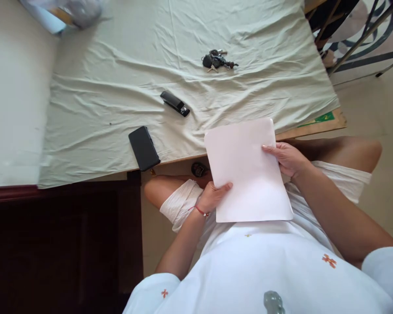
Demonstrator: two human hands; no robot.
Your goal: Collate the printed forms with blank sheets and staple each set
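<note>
I hold a stack of blank white paper (247, 172) over my lap, just off the table's near edge. My left hand (212, 196) grips the paper's left edge near the bottom, thumb on top; a red thread circles that wrist. My right hand (286, 158) grips the right edge higher up, fingers curled over the sheet. The far corner of the paper overlaps the table edge.
A table covered with a wrinkled pale cloth (124, 65) carries a black stapler (174, 103), a black phone (143, 148) at its near edge, and a bunch of keys (218, 60). Dark furniture (62, 244) stands at the left. Chair legs (356, 39) show at the far right.
</note>
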